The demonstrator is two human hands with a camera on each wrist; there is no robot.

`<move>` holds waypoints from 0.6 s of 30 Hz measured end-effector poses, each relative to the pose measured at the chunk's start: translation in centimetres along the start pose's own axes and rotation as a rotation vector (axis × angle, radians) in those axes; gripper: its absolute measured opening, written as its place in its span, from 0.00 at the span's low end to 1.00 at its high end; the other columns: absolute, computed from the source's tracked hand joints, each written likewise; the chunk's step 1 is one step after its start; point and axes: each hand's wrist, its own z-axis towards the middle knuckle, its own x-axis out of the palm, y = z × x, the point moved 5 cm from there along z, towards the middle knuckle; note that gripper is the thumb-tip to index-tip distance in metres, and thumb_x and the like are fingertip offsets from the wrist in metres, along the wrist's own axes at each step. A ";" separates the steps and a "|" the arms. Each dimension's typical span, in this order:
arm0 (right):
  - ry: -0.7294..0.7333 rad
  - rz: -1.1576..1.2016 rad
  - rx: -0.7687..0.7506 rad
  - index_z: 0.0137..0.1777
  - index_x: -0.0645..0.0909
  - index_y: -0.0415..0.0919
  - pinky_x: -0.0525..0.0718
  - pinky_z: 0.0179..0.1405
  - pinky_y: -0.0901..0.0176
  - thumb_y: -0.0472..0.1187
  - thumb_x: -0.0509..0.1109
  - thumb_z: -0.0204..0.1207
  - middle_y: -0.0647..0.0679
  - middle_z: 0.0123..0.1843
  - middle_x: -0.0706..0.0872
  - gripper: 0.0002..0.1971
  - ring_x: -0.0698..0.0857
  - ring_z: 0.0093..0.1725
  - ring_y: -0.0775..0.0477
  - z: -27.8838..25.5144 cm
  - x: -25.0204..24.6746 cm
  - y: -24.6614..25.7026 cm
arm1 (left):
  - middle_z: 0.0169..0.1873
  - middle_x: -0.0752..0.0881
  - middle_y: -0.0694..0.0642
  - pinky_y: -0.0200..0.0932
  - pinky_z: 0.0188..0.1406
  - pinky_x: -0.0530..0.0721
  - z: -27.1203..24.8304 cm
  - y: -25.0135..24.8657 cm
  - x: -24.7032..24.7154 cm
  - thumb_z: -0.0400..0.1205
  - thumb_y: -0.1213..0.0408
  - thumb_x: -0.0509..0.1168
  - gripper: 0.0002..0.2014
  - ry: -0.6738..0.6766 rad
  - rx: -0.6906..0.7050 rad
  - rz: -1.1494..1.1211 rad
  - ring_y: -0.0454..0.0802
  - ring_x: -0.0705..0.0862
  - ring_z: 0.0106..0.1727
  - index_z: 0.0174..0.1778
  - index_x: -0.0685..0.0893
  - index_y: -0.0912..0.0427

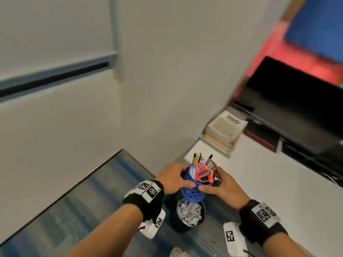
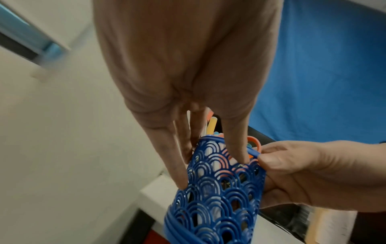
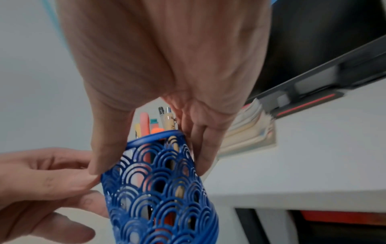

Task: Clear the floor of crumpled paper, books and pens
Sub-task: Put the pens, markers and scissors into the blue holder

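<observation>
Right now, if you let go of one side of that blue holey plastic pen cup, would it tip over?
Probably. The blue lattice plastic pen cup is tall, narrow and top-heavy with pens and pink scissors. Both left hand and right hand grip it, already tilted. Likely stiff, light.

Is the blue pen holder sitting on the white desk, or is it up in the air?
Apart. In the head view the blue pen holder is held by the left hand and right hand, off the white desk, above the bin.

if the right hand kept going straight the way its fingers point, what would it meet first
Probably the white desk: the right hand, gripping the blue pen holder, points toward its near corner, with the stack of books farther on. Depth is unclear.
</observation>
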 end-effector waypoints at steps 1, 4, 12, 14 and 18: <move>-0.047 0.003 0.003 0.66 0.76 0.46 0.85 0.58 0.61 0.41 0.86 0.60 0.53 0.61 0.87 0.34 0.87 0.57 0.58 -0.5 -2.0 -0.7 | 0.57 0.89 0.50 0.46 0.59 0.84 1.4 -1.4 1.2 0.72 0.61 0.77 0.26 0.024 0.024 0.010 0.45 0.88 0.46 0.67 0.82 0.51; -0.165 0.018 -0.002 0.68 0.76 0.51 0.84 0.63 0.52 0.49 0.87 0.57 0.55 0.62 0.87 0.37 0.86 0.60 0.56 -1.6 -7.6 -2.5 | 0.55 0.90 0.46 0.49 0.55 0.87 5.7 -5.2 4.5 0.71 0.60 0.76 0.25 0.071 0.076 0.021 0.44 0.90 0.43 0.65 0.83 0.45; -0.310 0.022 0.052 0.63 0.75 0.55 0.86 0.59 0.45 0.55 0.86 0.52 0.55 0.58 0.86 0.37 0.88 0.56 0.52 0.6 -23.1 -9.7 | 0.55 0.87 0.45 0.30 0.54 0.82 19.9 -12.5 13.8 0.79 0.71 0.63 0.23 0.151 0.088 -0.007 0.43 0.89 0.44 0.69 0.79 0.46; -0.352 -0.022 0.059 0.62 0.76 0.58 0.85 0.59 0.47 0.57 0.85 0.51 0.55 0.58 0.83 0.37 0.85 0.57 0.53 2.4 -26.7 -11.7 | 0.56 0.87 0.49 0.20 0.49 0.76 23.8 -13.5 15.9 0.81 0.74 0.57 0.23 0.112 0.067 -0.013 0.38 0.86 0.42 0.68 0.79 0.46; -0.375 -0.114 0.071 0.65 0.74 0.56 0.82 0.59 0.58 0.53 0.85 0.55 0.55 0.58 0.77 0.38 0.79 0.57 0.55 6.8 -32.2 -14.1 | 0.54 0.84 0.46 0.44 0.54 0.85 30.1 -14.4 18.4 0.84 0.73 0.53 0.22 0.009 -0.054 -0.123 0.46 0.83 0.52 0.68 0.78 0.44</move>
